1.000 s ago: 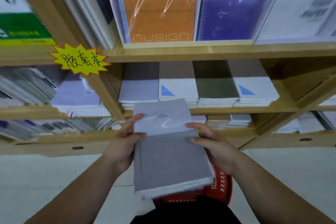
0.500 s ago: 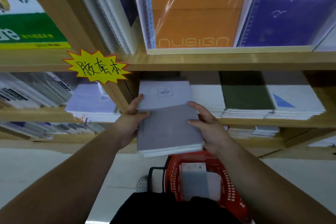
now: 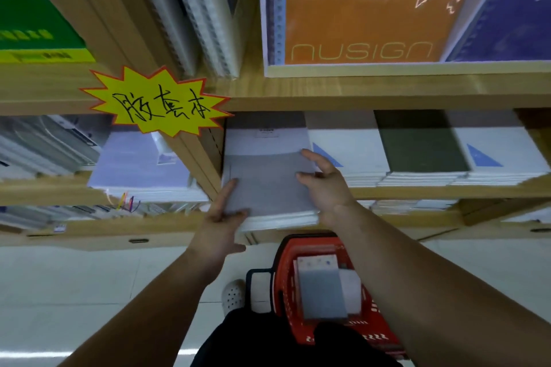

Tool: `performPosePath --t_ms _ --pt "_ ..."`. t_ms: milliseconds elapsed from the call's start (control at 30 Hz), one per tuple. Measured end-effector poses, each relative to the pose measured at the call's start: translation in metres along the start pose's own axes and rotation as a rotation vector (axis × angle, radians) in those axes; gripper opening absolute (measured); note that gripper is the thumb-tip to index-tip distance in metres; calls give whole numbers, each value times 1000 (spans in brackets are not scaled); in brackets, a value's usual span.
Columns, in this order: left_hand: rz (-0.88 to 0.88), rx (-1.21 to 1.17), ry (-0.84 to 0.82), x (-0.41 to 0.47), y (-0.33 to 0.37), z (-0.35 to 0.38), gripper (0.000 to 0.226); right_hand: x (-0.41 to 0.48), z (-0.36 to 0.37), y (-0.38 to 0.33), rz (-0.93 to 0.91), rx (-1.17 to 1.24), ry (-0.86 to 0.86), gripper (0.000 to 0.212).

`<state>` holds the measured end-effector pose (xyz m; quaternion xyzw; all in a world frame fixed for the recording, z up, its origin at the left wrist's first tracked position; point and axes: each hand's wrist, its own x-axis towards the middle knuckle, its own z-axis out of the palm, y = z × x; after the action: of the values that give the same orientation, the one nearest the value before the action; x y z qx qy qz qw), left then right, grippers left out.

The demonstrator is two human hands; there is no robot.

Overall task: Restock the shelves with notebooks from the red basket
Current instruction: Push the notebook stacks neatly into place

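A stack of grey-and-white notebooks (image 3: 268, 179) lies half inside the leftmost slot of the middle wooden shelf (image 3: 417, 192), its near end sticking out over the edge. My left hand (image 3: 222, 217) grips the stack's near left corner, thumb on top. My right hand (image 3: 325, 185) holds its right side with fingers curled over the cover. On the floor below stands the red basket (image 3: 281, 286) with more notebooks (image 3: 323, 292) in it.
Stacks of white, blue-triangle and dark green notebooks (image 3: 423, 155) fill the shelf to the right. A yellow starburst sign (image 3: 158, 103) hangs on the upright at left. Large orange and purple pads (image 3: 363, 9) stand on the shelf above. Pale floor (image 3: 89, 292) spreads at left.
Both hands have carried the notebook stack up and forward from above the basket into the shelf slot. The view has moved closer to the shelves.
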<state>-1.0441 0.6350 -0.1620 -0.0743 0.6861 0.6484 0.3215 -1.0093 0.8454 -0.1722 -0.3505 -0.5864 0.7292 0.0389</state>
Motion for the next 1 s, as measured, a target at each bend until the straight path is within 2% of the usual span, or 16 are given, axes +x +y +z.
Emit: performPosePath --t_ms 200,267,367,433,533,733,833,900,1000 --pt "-65 24 21 -18 -16 13 60 -39 -17 19 124 -69 -105 67" --pt "-36 -99 46 -16 -21 15 58 -51 -17 31 180 -12 -156 69" --pt "90 -236 74 -15 -23 21 56 -53 -9 39 159 146 -67 70" --pt "129 -254 126 -11 -17 27 53 -46 -2 32 110 126 0 69" --pt "126 -302 145 4 6 32 47 -29 9 11 98 141 95 67" --pt "85 -393 220 31 18 45 33 -13 30 0 230 442 321 57" --pt "20 -500 185 19 -3 48 31 -24 30 13 334 580 301 54" --pt "-24 -612 153 16 -5 49 28 -27 29 18 331 705 245 49" --pt "22 -610 128 29 10 52 18 -16 33 9 318 719 185 47"
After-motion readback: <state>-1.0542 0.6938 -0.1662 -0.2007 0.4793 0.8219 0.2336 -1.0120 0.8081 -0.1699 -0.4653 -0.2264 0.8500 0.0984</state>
